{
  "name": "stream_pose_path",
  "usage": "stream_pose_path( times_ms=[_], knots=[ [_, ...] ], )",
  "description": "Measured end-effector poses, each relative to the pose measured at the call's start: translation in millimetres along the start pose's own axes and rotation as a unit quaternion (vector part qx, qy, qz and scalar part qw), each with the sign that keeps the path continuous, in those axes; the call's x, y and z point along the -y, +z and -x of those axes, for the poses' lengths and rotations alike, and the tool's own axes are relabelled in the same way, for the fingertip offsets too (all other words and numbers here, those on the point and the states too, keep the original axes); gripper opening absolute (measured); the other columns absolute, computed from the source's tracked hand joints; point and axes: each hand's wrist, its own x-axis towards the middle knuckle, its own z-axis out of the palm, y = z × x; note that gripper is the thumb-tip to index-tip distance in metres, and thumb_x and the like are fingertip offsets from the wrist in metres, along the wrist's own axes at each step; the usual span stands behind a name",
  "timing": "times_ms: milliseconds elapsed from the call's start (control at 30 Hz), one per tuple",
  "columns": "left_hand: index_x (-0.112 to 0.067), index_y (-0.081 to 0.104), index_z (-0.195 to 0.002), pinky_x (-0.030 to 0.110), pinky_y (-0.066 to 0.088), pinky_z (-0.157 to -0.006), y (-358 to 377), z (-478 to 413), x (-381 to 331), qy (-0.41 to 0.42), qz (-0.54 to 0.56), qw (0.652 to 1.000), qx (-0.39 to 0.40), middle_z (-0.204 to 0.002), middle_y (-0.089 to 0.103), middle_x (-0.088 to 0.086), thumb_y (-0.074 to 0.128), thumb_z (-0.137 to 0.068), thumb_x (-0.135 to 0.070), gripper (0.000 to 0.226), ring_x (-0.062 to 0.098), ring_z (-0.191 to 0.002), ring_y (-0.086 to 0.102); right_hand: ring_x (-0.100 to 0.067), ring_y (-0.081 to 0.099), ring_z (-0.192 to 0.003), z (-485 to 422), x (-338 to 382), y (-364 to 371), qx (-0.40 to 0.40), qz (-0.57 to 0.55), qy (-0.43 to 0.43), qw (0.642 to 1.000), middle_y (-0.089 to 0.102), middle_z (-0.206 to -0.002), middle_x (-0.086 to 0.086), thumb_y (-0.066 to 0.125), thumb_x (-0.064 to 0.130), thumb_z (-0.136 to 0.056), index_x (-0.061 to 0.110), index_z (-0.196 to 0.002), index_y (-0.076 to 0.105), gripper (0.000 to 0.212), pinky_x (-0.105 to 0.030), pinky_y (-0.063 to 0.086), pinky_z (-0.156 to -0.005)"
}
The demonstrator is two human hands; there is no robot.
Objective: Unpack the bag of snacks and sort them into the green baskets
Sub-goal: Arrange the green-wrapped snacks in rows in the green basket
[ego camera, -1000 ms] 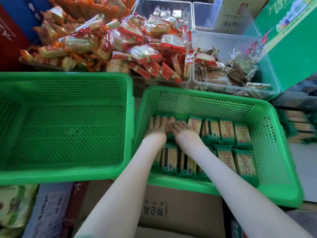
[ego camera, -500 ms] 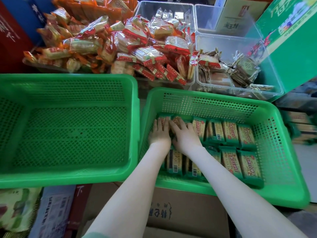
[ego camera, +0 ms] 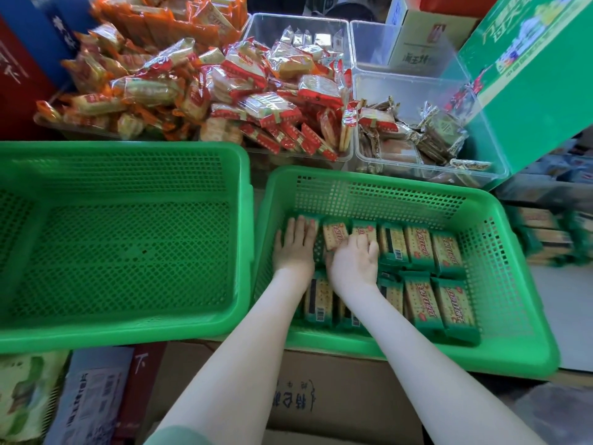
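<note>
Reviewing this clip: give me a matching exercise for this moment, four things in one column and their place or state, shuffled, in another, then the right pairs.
Things:
1. left green basket
2. right green basket
3. left hand
4. clear bin at far right

Places or states:
A. holds brown-wrapped snacks
B. lies flat at the near-left end of the back row
C. holds no packets
D. holds two rows of green-wrapped cracker packets

Pairs: 1-C, 2-D, 3-B, 4-A
</note>
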Motion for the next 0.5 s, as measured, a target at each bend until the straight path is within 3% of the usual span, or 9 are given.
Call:
stream_pose_path(
  times_ms=[167,267,333,400,500],
  knots=[
    [-0.01,-0.013,-0.152,0.046,-0.006,-0.119,-6.5,1.4,-6.4,-0.027,-0.022,0.999,0.038,-0.162,-0.011,0.008,0.045,-0.089,0.0,0.087,0.023,-0.148,-0.011,-0.031,0.032,-0.125,1.6,0.3,-10.4,0.025,-0.032,0.018,0.999,0.042,-0.136,-0.016,0.034,0.03,-0.1,0.003,-0.129,0.053,0.044,-0.042,0.028,-0.103],
    [-0.012,-0.007,-0.154,0.046,-0.003,-0.12,-12.6,13.2,-17.4,-0.034,0.026,0.999,-0.009,-0.162,-0.005,0.008,0.044,-0.087,0.002,0.086,0.023,-0.149,-0.006,-0.031,0.027,-0.131,2.4,-7.0,-0.8,-0.032,-0.06,-0.073,0.995,0.029,-0.145,-0.016,0.038,0.013,-0.096,0.006,-0.147,0.028,0.052,-0.042,0.026,-0.109],
    [-0.011,0.0,-0.155,0.046,-0.001,-0.119,-14.0,25.3,-25.6,-0.021,0.047,0.998,-0.037,-0.162,0.0,0.009,0.039,-0.09,0.0,0.076,0.024,-0.149,-0.003,-0.032,0.016,-0.141,2.3,-17.7,6.1,-0.017,-0.041,-0.141,0.989,0.015,-0.157,-0.012,0.04,0.014,-0.096,0.011,-0.153,0.009,0.066,-0.045,0.018,-0.115],
    [-0.011,0.0,-0.155,0.048,0.001,-0.118,-15.1,38.7,-37.4,-0.012,0.049,0.998,-0.048,-0.162,0.001,0.009,0.041,-0.091,-0.003,0.076,0.025,-0.149,-0.002,-0.032,0.006,-0.146,4.6,-33.9,8.0,0.019,-0.018,-0.136,0.99,0.008,-0.16,-0.01,0.037,0.021,-0.099,0.013,-0.154,0.005,0.064,-0.047,0.009,-0.118],
    [-0.013,0.0,-0.154,0.049,0.002,-0.119,-20.4,56.0,-74.7,-0.023,0.058,0.994,-0.089,-0.162,0.002,0.011,0.042,-0.094,-0.007,0.074,0.026,-0.148,0.002,-0.029,-0.007,-0.148,15.4,-70.7,5.6,0.016,-0.072,-0.152,0.986,-0.004,-0.162,-0.007,0.035,0.035,-0.102,0.018,-0.154,0.003,0.064,-0.048,-0.001,-0.118]
  ],
)
